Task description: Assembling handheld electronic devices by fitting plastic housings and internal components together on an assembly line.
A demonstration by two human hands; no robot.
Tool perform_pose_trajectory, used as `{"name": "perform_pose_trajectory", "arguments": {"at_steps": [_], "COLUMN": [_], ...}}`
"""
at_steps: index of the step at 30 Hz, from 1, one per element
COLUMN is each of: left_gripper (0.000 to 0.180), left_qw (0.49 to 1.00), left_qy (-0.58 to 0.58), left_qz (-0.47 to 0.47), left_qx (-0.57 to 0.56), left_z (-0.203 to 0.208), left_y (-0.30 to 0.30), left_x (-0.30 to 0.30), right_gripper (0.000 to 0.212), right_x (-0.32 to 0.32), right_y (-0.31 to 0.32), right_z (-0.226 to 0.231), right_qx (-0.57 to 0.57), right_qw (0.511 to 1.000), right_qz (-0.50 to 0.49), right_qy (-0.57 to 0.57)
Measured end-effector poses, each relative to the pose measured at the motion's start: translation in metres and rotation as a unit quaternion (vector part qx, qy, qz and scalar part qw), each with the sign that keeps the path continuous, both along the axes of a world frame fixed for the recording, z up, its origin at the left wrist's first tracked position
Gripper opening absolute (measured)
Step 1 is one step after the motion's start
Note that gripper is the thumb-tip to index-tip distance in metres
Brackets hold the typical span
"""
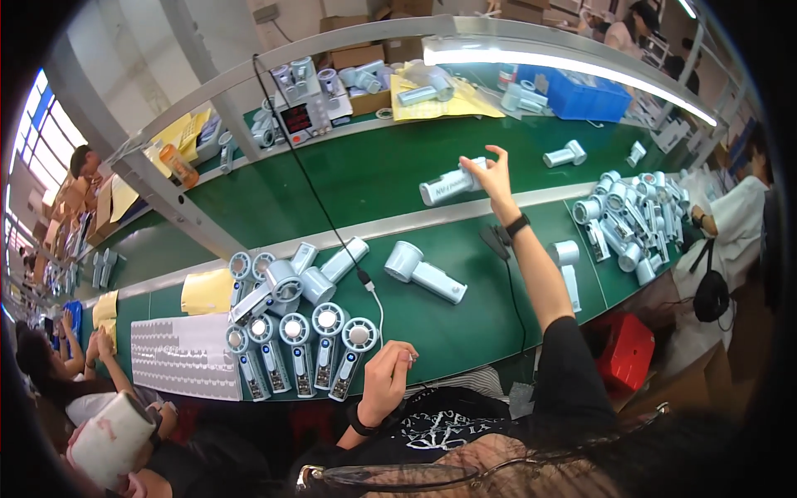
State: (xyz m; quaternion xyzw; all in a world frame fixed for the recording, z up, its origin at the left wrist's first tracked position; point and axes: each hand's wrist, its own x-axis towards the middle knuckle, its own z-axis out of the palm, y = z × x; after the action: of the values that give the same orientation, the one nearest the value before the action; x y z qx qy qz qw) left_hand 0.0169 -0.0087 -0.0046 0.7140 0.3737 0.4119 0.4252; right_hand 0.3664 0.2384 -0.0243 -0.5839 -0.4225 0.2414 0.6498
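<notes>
My right hand [496, 181] reaches over the far green surface, with its thumb and fingers at the head of a pale blue handheld fan [447, 187]. One finger is raised off it; the palm side is hidden. Low in the middle, my left hand [387, 380] is closed, with a tiny bit showing at its fingertips that I cannot make out. A white charging cable [378, 303] hangs from a black plug [364, 278] and runs down close to this hand. Another handheld fan [427, 272] lies between my hands. Several fans with lit blue dots [296, 355] lie left of my left hand.
More fans are heaped at the right [635, 216]. A metal rail [349, 241] divides the near table from the far surface. A black cable [513, 290] hangs by my right forearm. A blue bin [585, 95] stands on the shelf, a red stool [624, 353] below. Co-workers sit left and right.
</notes>
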Motion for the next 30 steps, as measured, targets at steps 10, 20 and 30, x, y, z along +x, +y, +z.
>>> {"name": "perform_pose_trajectory", "arguments": {"at_steps": [10, 20, 30], "left_gripper": [0.023, 0.022, 0.024], "left_qw": [1.000, 1.000, 0.998], "left_qy": [-0.009, -0.013, -0.064], "left_qz": [0.016, 0.002, 0.012], "left_qx": [-0.003, -0.003, -0.013], "left_z": [0.002, -0.003, -0.008], "left_y": [0.000, 0.002, -0.013], "left_x": [-0.010, -0.011, -0.008], "right_gripper": [0.080, 0.062, 0.050], "right_x": [0.008, -0.105, -0.127], "right_y": [0.056, -0.150, -0.207], "right_z": [-0.051, -0.025, 0.015], "right_qx": [-0.057, -0.063, -0.252], "right_qw": [0.893, 0.804, 0.900], "right_qz": [-0.155, 0.308, 0.256], "right_qy": [-0.419, -0.504, -0.248]}}
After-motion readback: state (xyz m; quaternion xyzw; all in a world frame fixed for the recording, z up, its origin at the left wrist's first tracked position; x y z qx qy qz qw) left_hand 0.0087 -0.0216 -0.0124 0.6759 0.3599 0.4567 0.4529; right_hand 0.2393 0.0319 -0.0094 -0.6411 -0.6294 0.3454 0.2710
